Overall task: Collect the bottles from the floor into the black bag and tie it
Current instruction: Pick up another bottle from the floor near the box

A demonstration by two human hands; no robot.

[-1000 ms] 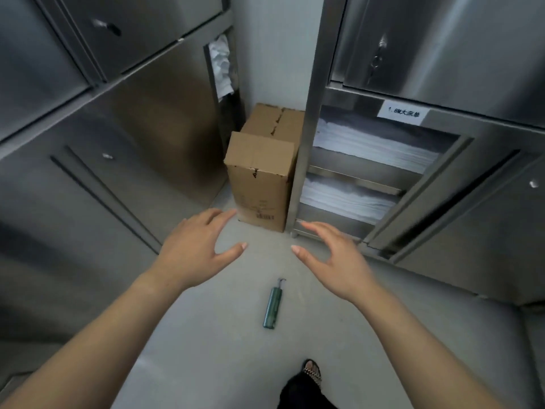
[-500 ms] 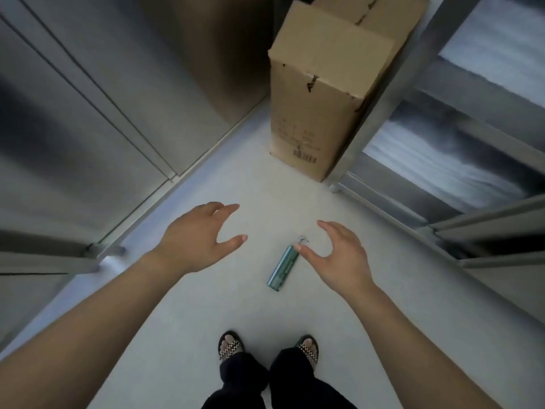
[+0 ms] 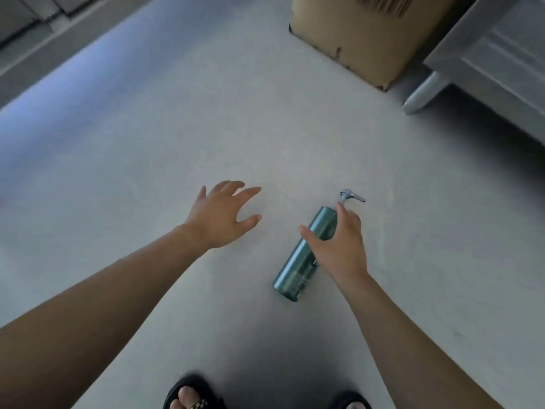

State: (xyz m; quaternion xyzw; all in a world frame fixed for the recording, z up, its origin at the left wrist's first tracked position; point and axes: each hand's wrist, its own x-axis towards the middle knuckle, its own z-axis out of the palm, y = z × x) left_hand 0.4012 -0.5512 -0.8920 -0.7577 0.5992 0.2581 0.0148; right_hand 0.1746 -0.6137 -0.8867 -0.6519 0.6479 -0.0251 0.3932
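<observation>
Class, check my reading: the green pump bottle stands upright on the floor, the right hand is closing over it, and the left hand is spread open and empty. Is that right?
Not quite. In the head view the green pump bottle lies on its side on the floor, not upright. The right hand is closing over it, and the left hand is spread open and empty.

Bottle [image 3: 306,249] lies on the floor [image 3: 147,160], right hand [image 3: 339,246] over it, left hand [image 3: 221,216] to its left, cardboard box [image 3: 362,39] beyond
</observation>
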